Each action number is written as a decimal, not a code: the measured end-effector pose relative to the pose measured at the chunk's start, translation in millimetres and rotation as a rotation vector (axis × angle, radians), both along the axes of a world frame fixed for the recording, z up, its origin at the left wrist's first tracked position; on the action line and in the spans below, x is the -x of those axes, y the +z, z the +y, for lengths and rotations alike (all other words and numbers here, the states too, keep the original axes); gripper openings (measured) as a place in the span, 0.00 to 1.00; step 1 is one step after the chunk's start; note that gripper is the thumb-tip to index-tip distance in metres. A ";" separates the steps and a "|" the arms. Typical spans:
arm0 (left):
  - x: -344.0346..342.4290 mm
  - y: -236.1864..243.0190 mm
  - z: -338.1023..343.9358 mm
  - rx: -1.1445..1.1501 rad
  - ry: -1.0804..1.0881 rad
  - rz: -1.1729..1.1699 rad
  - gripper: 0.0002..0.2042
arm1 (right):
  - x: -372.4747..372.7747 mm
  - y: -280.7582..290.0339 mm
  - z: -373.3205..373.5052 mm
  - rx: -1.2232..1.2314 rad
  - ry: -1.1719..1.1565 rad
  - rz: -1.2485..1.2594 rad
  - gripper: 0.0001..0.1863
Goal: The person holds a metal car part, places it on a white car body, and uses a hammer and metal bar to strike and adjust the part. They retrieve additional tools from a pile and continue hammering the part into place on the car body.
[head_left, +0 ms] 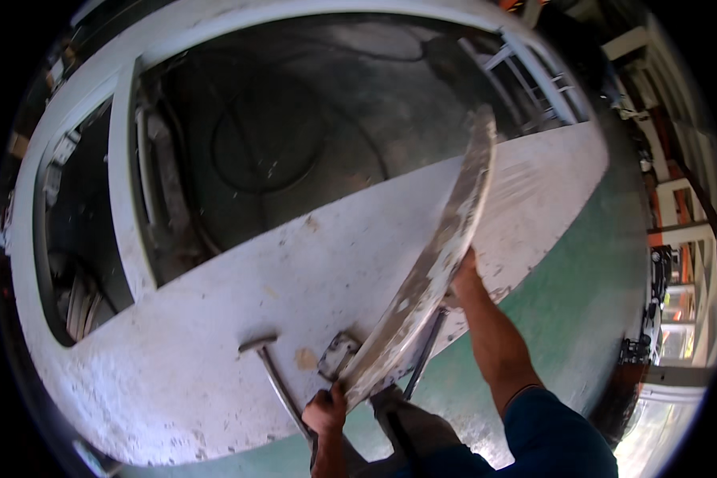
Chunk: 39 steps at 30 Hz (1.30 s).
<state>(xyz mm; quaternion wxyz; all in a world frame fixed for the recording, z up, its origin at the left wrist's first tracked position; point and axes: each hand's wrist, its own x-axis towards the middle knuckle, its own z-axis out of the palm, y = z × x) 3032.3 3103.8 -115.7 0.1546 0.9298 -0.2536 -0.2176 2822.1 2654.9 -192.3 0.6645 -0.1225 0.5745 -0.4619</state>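
A long, curved strip of worn metal (430, 275) with flaking pale paint slants up from near me toward the far right. My left hand (327, 409) is closed on its near end. Farther up, my right hand (465, 276) grips the strip's right edge, its fingers partly hidden behind it. Beneath the strip lies a scuffed whitish work surface (215, 342). Just left of my left hand rests a hammer (276, 376), head pointing away from me. A small scuffed metal block (338, 353) sits beside the strip's lower part.
Beyond the work surface, a pale frame (123, 183) surrounds large openings. Through one, a dark hose (251, 190) is coiled on the floor. A dark rod (427, 350) leans out right of the strip. Green floor (566, 295) and cluttered shelving (685, 215) are at the right.
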 end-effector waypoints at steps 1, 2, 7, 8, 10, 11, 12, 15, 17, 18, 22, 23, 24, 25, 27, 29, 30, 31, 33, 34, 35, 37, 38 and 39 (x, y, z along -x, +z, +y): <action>-0.1 -5.8 6.0 -0.014 -0.021 -0.014 0.27 | 4.5 14.1 5.3 0.146 0.081 -0.078 0.26; -6.5 -1.0 4.2 0.052 -0.042 -0.006 0.27 | 4.5 29.7 6.1 0.211 0.104 -0.125 0.26; -70.1 29.8 46.8 0.111 -0.079 0.075 0.29 | -1.0 77.7 72.0 0.327 0.252 -0.511 0.24; -90.4 33.4 58.8 0.112 -0.095 0.076 0.29 | -30.6 100.0 86.7 0.206 0.104 -0.335 0.24; -131.1 42.5 76.3 0.039 -0.149 0.057 0.28 | -72.5 126.3 113.0 0.075 -0.049 -0.243 0.25; -155.0 34.7 97.8 -0.057 -0.218 0.142 0.23 | -86.4 131.4 128.2 0.066 -0.040 -0.263 0.24; -179.7 26.8 120.1 -0.151 -0.285 0.218 0.20 | -102.9 136.8 144.9 0.060 -0.028 -0.289 0.24; -245.1 57.4 134.1 0.053 -0.206 0.166 0.26 | -147.3 139.1 202.4 0.036 -0.118 -0.317 0.24; -306.8 42.7 174.1 0.013 -0.260 0.118 0.21 | -191.0 138.3 236.2 0.018 -0.118 -0.353 0.25; -335.2 32.3 191.9 0.001 -0.198 0.033 0.25 | -211.8 129.4 251.6 0.019 -0.134 -0.377 0.25; -420.8 52.3 172.7 -0.309 -0.341 0.062 0.28 | -224.0 79.2 323.0 0.009 -0.064 -0.524 0.29; -440.6 50.8 168.9 -0.344 -0.332 0.020 0.28 | -231.0 88.2 336.3 -0.051 -0.041 -0.560 0.29; -460.2 46.8 162.2 -0.267 -0.349 0.007 0.27 | -243.0 106.9 344.7 -0.125 -0.049 -0.492 0.31; -477.6 45.7 164.9 -0.220 -0.324 0.012 0.26 | -256.9 111.7 350.8 -0.140 -0.024 -0.470 0.30; -493.5 52.6 164.2 -0.266 -0.247 0.035 0.26 | -274.0 125.4 359.2 -0.200 -0.018 -0.447 0.27; -505.7 47.2 161.5 -0.275 -0.232 0.022 0.27 | -276.5 119.1 361.1 -0.234 0.029 -0.435 0.26; -508.7 39.4 161.5 -0.282 -0.219 0.007 0.28 | -265.6 106.4 360.7 -0.247 0.069 -0.468 0.26; -509.5 29.2 157.5 -0.249 -0.192 -0.071 0.28 | -258.2 95.1 359.8 -0.256 0.101 -0.502 0.25; -503.7 22.4 153.3 -0.072 -0.135 -0.161 0.25 | -253.5 99.5 359.5 -0.352 0.083 -0.274 0.27; -498.0 17.5 158.9 -0.030 -0.108 -0.181 0.23 | -253.3 112.7 359.9 -0.411 0.095 -0.140 0.27; -494.2 11.2 161.7 0.019 -0.080 -0.208 0.22 | -244.6 113.2 359.4 -0.410 0.159 -0.117 0.28; -483.2 7.0 163.1 0.089 -0.070 -0.214 0.19 | -214.6 107.1 357.0 -0.423 0.219 -0.100 0.25; -478.2 7.2 164.1 0.120 -0.099 -0.234 0.19 | -209.3 104.2 356.1 -0.430 0.225 -0.110 0.24; -472.5 6.6 163.5 0.158 -0.065 -0.248 0.19 | -200.5 105.0 353.7 -0.428 0.252 -0.052 0.22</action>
